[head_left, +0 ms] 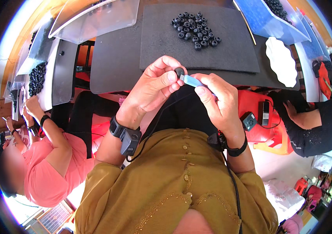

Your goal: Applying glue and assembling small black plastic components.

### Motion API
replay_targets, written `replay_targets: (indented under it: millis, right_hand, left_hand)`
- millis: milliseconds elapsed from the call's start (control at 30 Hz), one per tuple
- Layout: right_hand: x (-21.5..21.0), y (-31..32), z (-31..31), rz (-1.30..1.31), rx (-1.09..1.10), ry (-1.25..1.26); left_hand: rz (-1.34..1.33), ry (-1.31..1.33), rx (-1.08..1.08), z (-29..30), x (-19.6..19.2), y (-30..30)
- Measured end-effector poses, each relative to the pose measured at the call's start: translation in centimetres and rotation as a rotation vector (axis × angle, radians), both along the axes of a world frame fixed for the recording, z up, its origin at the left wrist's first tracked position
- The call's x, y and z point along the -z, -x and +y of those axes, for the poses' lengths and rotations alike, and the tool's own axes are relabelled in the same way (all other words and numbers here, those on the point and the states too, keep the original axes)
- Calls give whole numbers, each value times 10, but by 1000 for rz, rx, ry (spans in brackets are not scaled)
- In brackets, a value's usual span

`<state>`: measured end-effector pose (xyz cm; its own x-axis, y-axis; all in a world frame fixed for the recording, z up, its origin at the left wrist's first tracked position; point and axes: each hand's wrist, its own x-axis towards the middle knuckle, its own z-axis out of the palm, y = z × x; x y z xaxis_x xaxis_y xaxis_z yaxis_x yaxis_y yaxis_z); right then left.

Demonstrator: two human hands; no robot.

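My left hand (154, 84) is closed, pinching a small round black part (179, 71) between thumb and fingertips. Closed around a small blue-handled blade (192, 81), my right hand (220, 97) holds it with its short metal end at the black part. Both hands meet just in front of the table's near edge, above my lap. Beyond them, a loose pile of similar black parts (199, 29), several showing a hole, lies on a dark grey foam mat (158, 46).
Clear plastic bin (76, 33) stands back left, blue bin (271, 23) back right. A thin stick (244, 21) and a white wavy-edged piece (281, 61) lie right of the mat. Co-workers sit on both sides; a red stool (255, 128) is at right. Cables hang from my wrist devices.
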<state>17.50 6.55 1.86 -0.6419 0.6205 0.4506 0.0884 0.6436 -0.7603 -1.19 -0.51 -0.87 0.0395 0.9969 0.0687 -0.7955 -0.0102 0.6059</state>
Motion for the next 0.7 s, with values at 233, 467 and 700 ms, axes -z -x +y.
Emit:
replay_targets:
  millis: [233, 467, 700]
  right_hand:
    - [0, -2, 0, -2, 15, -44]
    - [-7, -8, 0, -73, 44, -77]
    - [-3, -7, -2, -32, 25, -65]
  left_hand:
    - [31, 0, -18, -2, 4, 0]
    - [60, 0, -12, -3, 2, -3]
    - [59, -8, -1, -1, 2, -4]
